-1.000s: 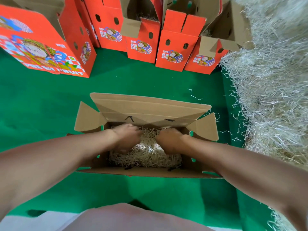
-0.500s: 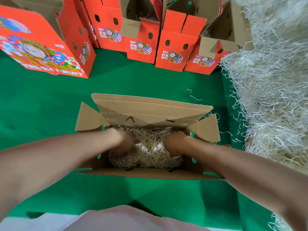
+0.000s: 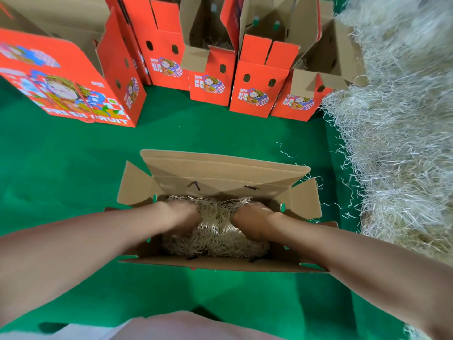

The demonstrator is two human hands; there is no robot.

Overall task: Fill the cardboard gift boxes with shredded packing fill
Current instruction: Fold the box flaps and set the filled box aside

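Note:
An open brown cardboard gift box (image 3: 220, 168) stands on the green cloth right in front of me, flaps spread outward. A bed of pale shredded packing fill (image 3: 215, 239) covers its bottom. Both my hands are down inside the box on that fill. My left hand (image 3: 182, 217) is at the left of the fill and my right hand (image 3: 253, 220) at the right, a small gap between them. The backs of both hands face up and the fingers are buried in the shreds, so how they lie is hidden.
A large heap of loose shredded fill (image 3: 397, 143) fills the right side. Several orange printed gift boxes (image 3: 257, 87) stand open in a row at the back, one larger orange box (image 3: 73, 89) at the back left. Stray shreds lie on the green cloth (image 3: 73, 180).
Both hands have stayed inside the box, shifting slightly apart and deeper into the fill. The box has not moved.

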